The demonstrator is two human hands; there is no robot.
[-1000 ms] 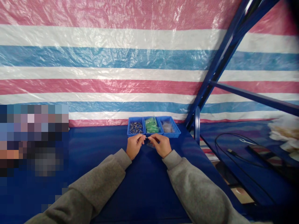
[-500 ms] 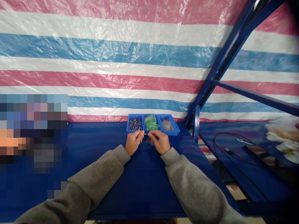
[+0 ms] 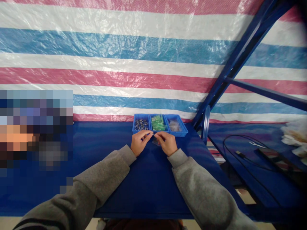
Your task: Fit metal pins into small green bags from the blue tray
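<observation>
My left hand (image 3: pixel 139 142) and my right hand (image 3: pixel 166 142) meet fingertip to fingertip just in front of the blue bins. Both are closed in a pinch on a small, thin, light-coloured metal piece (image 3: pixel 153 134), mostly covered by the fingers. A clear plastic bag (image 3: pixel 155 141) lies on the table beneath my right fingers, partly hidden. Behind my left hand, the left bin holds many small metal parts (image 3: pixel 141 124), silver and dark. Green packets (image 3: pixel 158 122) fill the middle bin, and clear plastic bags (image 3: pixel 174 125) lie in the right one.
The blue table (image 3: pixel 148 179) stretches under my forearms. At the right, a slanted blue metal frame (image 3: pixel 230 70) rises beside a second surface with a black cable (image 3: pixel 240 154) and white crumpled material (image 3: pixel 294 134). A striped sheet (image 3: pixel 107 76) hangs behind. The left side is pixelated.
My hands have come closer together, so less of the thin metal piece shows between them. The whole view has shifted slightly.
</observation>
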